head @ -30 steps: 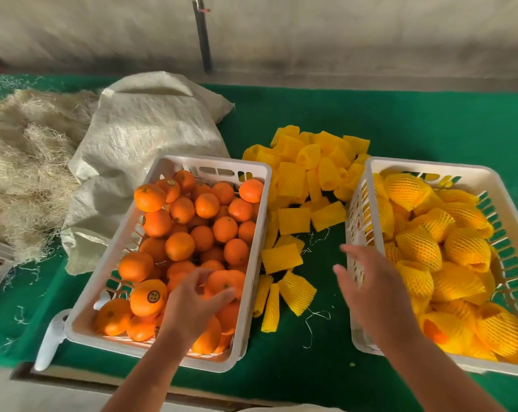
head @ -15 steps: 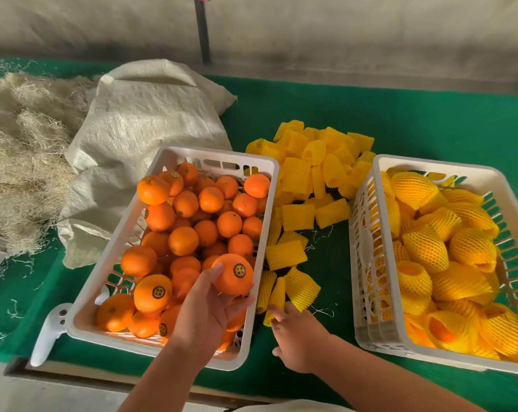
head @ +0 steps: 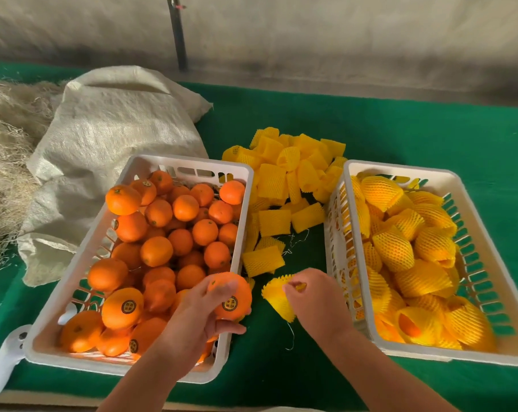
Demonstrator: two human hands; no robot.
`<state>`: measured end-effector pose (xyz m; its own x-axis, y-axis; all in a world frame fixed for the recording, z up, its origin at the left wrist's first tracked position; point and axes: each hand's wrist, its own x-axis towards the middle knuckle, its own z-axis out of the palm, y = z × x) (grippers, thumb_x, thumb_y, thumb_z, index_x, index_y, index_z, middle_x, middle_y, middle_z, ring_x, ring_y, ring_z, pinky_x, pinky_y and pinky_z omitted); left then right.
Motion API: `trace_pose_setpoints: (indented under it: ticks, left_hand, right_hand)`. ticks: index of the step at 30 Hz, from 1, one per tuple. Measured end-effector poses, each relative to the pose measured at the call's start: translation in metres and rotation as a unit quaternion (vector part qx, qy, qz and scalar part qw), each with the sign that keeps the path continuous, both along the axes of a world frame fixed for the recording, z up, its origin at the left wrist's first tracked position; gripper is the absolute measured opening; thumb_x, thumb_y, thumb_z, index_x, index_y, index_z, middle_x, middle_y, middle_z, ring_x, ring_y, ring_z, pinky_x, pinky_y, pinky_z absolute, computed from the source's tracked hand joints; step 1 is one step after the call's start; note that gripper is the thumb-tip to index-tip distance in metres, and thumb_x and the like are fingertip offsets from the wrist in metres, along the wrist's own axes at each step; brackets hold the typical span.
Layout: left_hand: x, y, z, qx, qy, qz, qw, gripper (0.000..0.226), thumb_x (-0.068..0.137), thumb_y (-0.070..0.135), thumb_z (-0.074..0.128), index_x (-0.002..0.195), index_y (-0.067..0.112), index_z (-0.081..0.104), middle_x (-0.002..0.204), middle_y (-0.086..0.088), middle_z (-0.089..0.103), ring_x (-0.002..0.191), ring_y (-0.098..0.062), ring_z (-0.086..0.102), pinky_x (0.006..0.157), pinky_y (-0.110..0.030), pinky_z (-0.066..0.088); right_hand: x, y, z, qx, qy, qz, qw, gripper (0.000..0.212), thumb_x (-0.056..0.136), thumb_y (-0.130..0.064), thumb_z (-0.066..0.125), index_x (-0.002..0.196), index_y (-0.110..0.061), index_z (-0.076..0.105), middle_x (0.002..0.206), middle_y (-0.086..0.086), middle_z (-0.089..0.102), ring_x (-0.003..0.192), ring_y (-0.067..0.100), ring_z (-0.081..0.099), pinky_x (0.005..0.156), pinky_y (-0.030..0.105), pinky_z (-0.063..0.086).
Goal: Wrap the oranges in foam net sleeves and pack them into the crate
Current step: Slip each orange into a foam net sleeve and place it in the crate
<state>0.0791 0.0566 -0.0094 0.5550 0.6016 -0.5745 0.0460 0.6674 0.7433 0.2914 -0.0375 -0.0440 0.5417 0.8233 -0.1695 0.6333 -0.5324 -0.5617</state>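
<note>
Head view, left hand (head: 198, 316) cupping orange (head: 232, 294), right hand (head: 314, 301) pinching foam sleeve (head: 277, 298).

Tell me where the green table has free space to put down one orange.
Bare green cloth lies behind the right crate, and near the front edge between both crates. Crowded: the sleeve pile between the crates, the sack behind the left crate.

Both forearms bare; left hand (head: 197, 315), right hand (head: 318, 301) ungloved.
</note>
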Motion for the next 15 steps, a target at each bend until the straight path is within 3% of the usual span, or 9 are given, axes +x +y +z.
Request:
trace_pose_setpoints:
  ticks: [2, 5, 7, 9, 13, 15]
  left_hand:
    - [0.01, -0.002, 0.006, 0.025, 0.018, -0.06, 0.998, 0.082, 0.062, 0.054, 0.092, 0.132, 0.022, 0.066, 0.126, -0.011, 0.068, 0.105, -0.036, 0.073, 0.073, -0.042, 0.063]
    - [0.027, -0.008, 0.016, 0.055, 0.035, -0.146, 0.987, 0.071, 0.058, 0.062, 0.094, 0.122, 0.04, 0.072, 0.123, 0.011, 0.066, 0.108, -0.025, 0.072, 0.081, -0.043, 0.064]
    - [0.039, -0.012, 0.021, 0.061, 0.041, -0.176, 0.982, 0.065, 0.063, 0.059, 0.093, 0.123, 0.045, 0.071, 0.132, 0.015, 0.056, 0.112, -0.025, 0.069, 0.082, -0.04, 0.064]
    - [0.048, -0.015, 0.025, 0.053, 0.05, -0.188, 0.98, 0.068, 0.063, 0.057, 0.094, 0.125, 0.046, 0.07, 0.136, 0.012, 0.052, 0.113, -0.025, 0.068, 0.083, -0.04, 0.064]
    - [0.062, -0.016, 0.029, -0.022, 0.045, -0.183, 0.982, 0.077, 0.059, 0.054, 0.096, 0.125, 0.03, 0.064, 0.117, -0.007, 0.073, 0.103, -0.031, 0.075, 0.083, -0.046, 0.063]
    - [0.065, -0.017, 0.03, -0.039, 0.031, -0.168, 0.985, 0.078, 0.062, 0.053, 0.093, 0.125, 0.024, 0.058, 0.104, -0.006, 0.077, 0.101, -0.036, 0.075, 0.082, -0.045, 0.063]
  right_hand:
    - [0.003, -0.003, 0.011, 0.019, 0.01, 0.002, 1.0, 0.019, 0.097, -0.021, 0.067, 0.112, -0.025, 0.076, 0.107, -0.013, 0.069, 0.088, 0.001, 0.063, 0.073, 0.008, 0.048]
    - [0.004, -0.008, 0.021, 0.04, 0.013, 0.019, 0.999, 0.03, 0.098, -0.016, 0.066, 0.125, -0.026, 0.072, 0.121, -0.02, 0.055, 0.098, -0.003, 0.057, 0.08, -0.002, 0.039]
    - [0.005, -0.011, 0.025, 0.05, 0.015, 0.044, 0.998, 0.036, 0.099, -0.018, 0.066, 0.134, -0.028, 0.067, 0.128, -0.022, 0.05, 0.104, -0.003, 0.054, 0.085, -0.006, 0.034]
    - [0.007, -0.014, 0.026, 0.052, 0.012, 0.079, 0.995, 0.042, 0.1, -0.021, 0.065, 0.14, -0.03, 0.062, 0.14, -0.021, 0.045, 0.113, -0.003, 0.051, 0.087, -0.004, 0.035]
    - [0.012, -0.022, 0.026, 0.05, 0.026, 0.119, 0.991, 0.046, 0.103, -0.025, 0.062, 0.148, -0.03, 0.055, 0.151, -0.025, 0.032, 0.12, 0.003, 0.055, 0.099, 0.017, 0.05]
    - [0.016, -0.025, 0.024, 0.038, 0.011, 0.119, 0.992, 0.042, 0.103, -0.024, 0.057, 0.145, -0.03, 0.058, 0.153, -0.026, 0.028, 0.118, 0.006, 0.057, 0.092, 0.013, 0.048]
